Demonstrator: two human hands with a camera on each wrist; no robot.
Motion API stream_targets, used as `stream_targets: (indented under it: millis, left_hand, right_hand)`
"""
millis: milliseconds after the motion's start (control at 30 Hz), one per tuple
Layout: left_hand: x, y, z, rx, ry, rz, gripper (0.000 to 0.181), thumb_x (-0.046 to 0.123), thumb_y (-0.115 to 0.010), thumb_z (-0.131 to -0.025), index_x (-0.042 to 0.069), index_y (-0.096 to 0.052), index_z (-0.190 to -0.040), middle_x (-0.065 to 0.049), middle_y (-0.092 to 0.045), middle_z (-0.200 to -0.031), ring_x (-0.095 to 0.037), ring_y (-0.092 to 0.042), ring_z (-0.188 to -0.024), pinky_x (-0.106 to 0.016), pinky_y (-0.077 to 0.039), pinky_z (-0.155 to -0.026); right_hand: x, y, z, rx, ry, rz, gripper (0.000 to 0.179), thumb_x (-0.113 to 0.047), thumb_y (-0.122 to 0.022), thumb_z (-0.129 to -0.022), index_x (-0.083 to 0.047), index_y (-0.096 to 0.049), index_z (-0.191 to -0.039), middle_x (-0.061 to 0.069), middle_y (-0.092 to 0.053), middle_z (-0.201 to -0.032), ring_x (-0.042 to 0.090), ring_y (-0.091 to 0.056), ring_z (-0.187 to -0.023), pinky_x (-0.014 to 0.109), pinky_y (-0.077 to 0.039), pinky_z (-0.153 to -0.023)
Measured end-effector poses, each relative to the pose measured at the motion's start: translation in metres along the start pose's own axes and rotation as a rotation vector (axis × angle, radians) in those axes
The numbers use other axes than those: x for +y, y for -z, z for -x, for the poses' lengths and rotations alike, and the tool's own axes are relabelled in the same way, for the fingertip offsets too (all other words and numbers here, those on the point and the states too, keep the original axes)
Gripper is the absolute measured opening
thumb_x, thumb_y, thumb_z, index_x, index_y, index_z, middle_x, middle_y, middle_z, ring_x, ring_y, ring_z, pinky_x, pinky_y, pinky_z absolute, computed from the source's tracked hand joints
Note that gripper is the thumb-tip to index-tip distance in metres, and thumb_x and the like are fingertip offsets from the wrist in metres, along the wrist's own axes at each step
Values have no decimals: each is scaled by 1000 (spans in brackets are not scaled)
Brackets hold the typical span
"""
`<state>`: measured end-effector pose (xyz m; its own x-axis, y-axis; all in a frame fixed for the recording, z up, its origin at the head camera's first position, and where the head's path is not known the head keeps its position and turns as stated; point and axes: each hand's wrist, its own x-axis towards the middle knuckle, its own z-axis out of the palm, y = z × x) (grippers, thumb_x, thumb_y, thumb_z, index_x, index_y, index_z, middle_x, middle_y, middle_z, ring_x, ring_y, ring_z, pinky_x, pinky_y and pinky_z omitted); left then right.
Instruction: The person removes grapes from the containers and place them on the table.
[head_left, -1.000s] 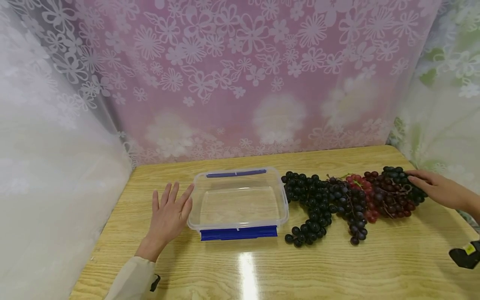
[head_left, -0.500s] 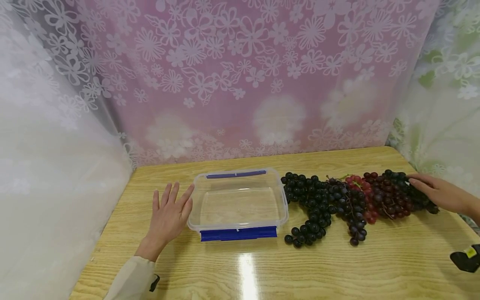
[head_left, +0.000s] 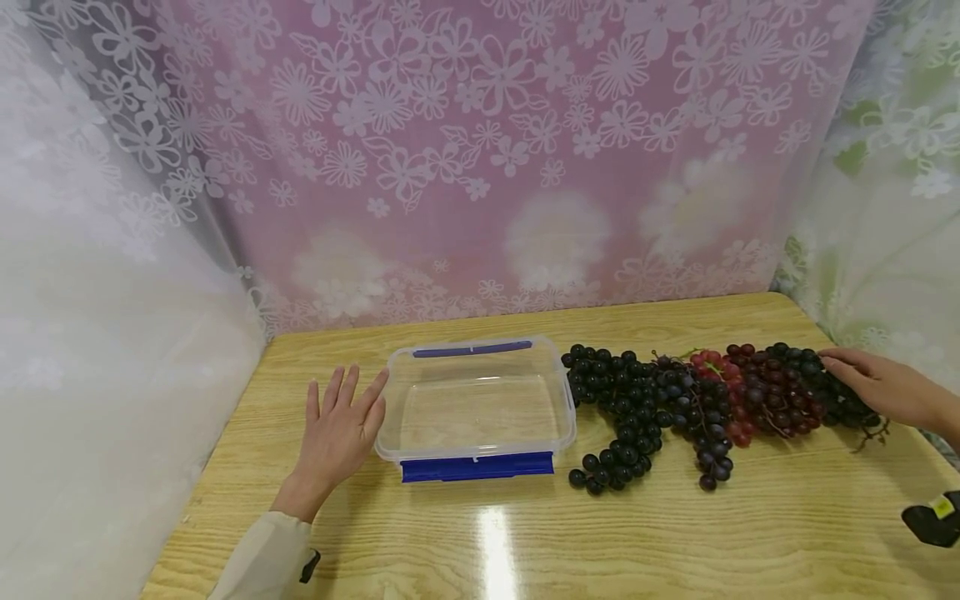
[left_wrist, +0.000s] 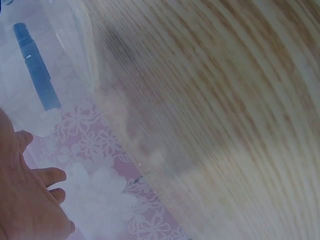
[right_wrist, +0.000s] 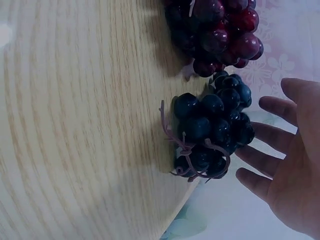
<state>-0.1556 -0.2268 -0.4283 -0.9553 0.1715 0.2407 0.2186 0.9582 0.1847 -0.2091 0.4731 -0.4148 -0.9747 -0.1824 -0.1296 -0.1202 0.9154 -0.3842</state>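
My left hand point(head_left: 335, 431) lies spread with straight fingers at the left edge of a clear plastic food container point(head_left: 480, 450) with blue clips. Its forefinger and thumb are at the rim; whether they touch it I cannot tell. At the table's right side, my right hand point(head_left: 888, 390) is beside a blackish bunch of grapes point(head_left: 843, 400), fingers loosely extended. In the right wrist view, the fingertips reach the far side of that black bunch point(right_wrist: 215, 127) without curling round it, and its brown stem curls toward the camera. A dark red bunch of grapes point(head_left: 783, 400) lies alongside.
Left of those lie a bright red bunch point(head_left: 738, 417), a bluish-black bunch point(head_left: 705, 417) and a long black bunch point(head_left: 626, 408) against the container's right side. All rest on a wooden table point(head_left: 637, 550). Flowered curtains point(head_left: 480, 167) surround it behind and at the sides.
The blackish bunch under my right hand has come down off the dark red grapes toward the right and front, its stem now showing. My right hand shifted slightly; the left has stayed still.
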Motion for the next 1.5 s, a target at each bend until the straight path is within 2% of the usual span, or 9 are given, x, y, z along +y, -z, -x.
stream_targets:
  millis: [167,300,467,700,800,933,1100,1267,1500]
  left_hand:
    - [0,0,0,-3,3,6,50,46,-27,-104,29,-33,-151,-19,-22,-154,-35,-7,-143,-58,6,-109]
    - [0,1,0,-12,6,9,50,47,-26,-104,29,-33,-151,-19,-22,-154,-35,-6,-143,-58,6,-109]
    - [0,2,0,-17,8,15,52,49,-23,-104,29,-33,-151,-19,-22,-154,-35,-6,-143,-58,6,-109]
    - [0,1,1,-11,8,24,51,48,-24,-104,30,-33,-151,-19,-23,-154,-35,-7,-143,-58,6,-109]
    - [0,1,1,-14,11,26,51,48,-24,-104,30,-33,-151,-19,-23,-154,-35,-7,-143,-58,6,-109]
    - [1,1,1,-20,14,29,51,48,-25,-104,30,-33,-151,-18,-21,-155,-35,-6,-143,-58,6,-109]
    - [1,2,0,-20,10,25,51,47,-26,-104,30,-33,-151,-19,-21,-154,-35,-6,-143,-58,6,-109]
    - [1,2,0,-19,8,24,51,48,-25,-104,30,-33,-151,-19,-22,-154,-35,-6,-143,-58,6,-109]
    - [1,2,0,-11,5,18,51,49,-24,-104,30,-33,-151,-19,-23,-154,-35,-8,-143,-58,5,-109]
  right_hand:
    - [-4,2,-3,21,4,14,64,-34,-24,-107,22,-21,-139,51,-21,-131,67,-26,-112,70,-29,-83]
    - [-12,1,-5,65,61,26,61,-31,-32,-106,20,-26,-139,49,-26,-132,65,-26,-114,69,-27,-84]
    - [-29,1,-7,115,120,123,58,-30,-38,-105,13,-28,-143,45,-24,-137,64,-29,-115,70,-27,-86]
    - [-55,1,-12,113,123,202,65,-41,-38,-103,4,-25,-148,43,-16,-143,62,-17,-126,72,-14,-95]
    - [-64,0,-14,126,159,226,64,-40,-40,-103,-1,-23,-151,41,-18,-144,60,-18,-127,71,-15,-96]
    - [-76,-3,-16,158,218,247,62,-37,-44,-102,-5,-24,-152,39,-22,-144,59,-19,-128,69,-16,-98]
    - [-92,-8,-15,173,245,262,62,-38,-44,-102,-8,-25,-152,38,-21,-146,58,-18,-130,69,-12,-100]
    - [-103,-13,-12,198,296,285,60,-36,-45,-102,-10,-25,-153,37,-23,-145,57,-21,-129,67,-14,-102]
    - [-113,-23,-8,219,307,300,64,-41,-45,-101,-19,-18,-155,31,-20,-150,55,-17,-133,68,-7,-103]
